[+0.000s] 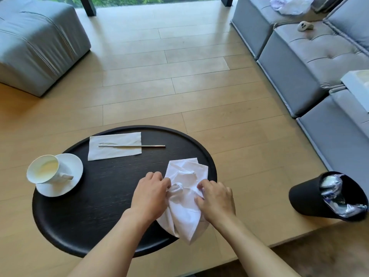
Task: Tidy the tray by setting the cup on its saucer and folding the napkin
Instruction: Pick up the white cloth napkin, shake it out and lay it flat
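A crumpled white cloth napkin (184, 212) lies on the right side of the round black tray (95, 206), hanging a little over its near edge. My left hand (150, 193) pinches the napkin's left side. My right hand (216, 198) grips its right side. At the tray's left edge a white cup (45, 168) stands on a white saucer (69, 188), with the cup's handle turned to the right.
A folded paper napkin (114, 145) with a thin metal stick (151, 146) across it lies at the tray's far side. A black bin (319, 198) with crumpled wrappers stands on the floor to the right. Grey sofa sections (303, 62) run along the right, and a grey ottoman (38, 43) sits far left.
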